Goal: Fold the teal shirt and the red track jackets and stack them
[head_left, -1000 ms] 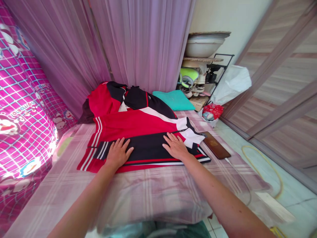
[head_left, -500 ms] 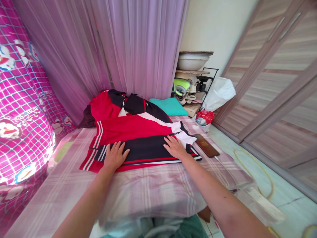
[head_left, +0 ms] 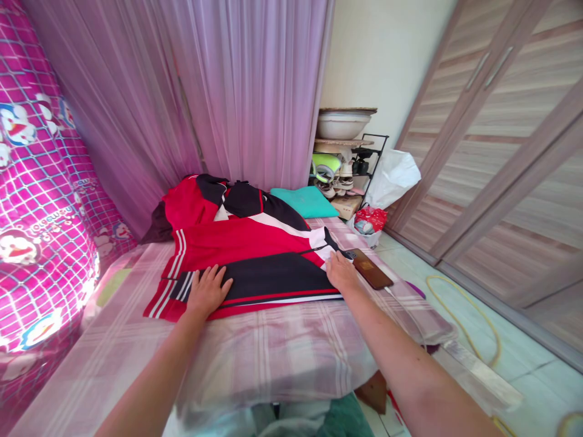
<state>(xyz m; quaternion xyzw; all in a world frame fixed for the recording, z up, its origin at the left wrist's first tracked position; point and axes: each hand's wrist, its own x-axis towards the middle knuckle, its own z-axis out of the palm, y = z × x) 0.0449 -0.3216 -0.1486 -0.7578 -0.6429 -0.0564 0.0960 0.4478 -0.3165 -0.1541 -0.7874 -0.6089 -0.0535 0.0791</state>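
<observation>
A red, white and black jacket (head_left: 241,233) lies spread on the plaid-covered bed, its collar end to the right and its striped hem to the left. One dark sleeve (head_left: 273,271) with red and white edging is laid lengthwise along its near side. My left hand (head_left: 209,291) rests flat, fingers spread, on the sleeve near the striped cuff. At the shoulder end, beside the white collar part, my right hand (head_left: 341,273) presses down on the cloth with its fingers stretched out close together. Just right of it is a brown-backed phone (head_left: 372,270) with a white cable.
Behind the jacket lies a heap of red and black clothing (head_left: 189,203) with a folded turquoise cloth (head_left: 305,201) beside it. A shoe rack (head_left: 376,161) carrying a basin (head_left: 344,124) stands near a wardrobe (head_left: 473,139). A yellow hose (head_left: 471,331) loops across the floor.
My right hand has slid right along the sleeve to the shoulder end of the jacket. My left hand stays on the cuff end. The view has shifted slightly.
</observation>
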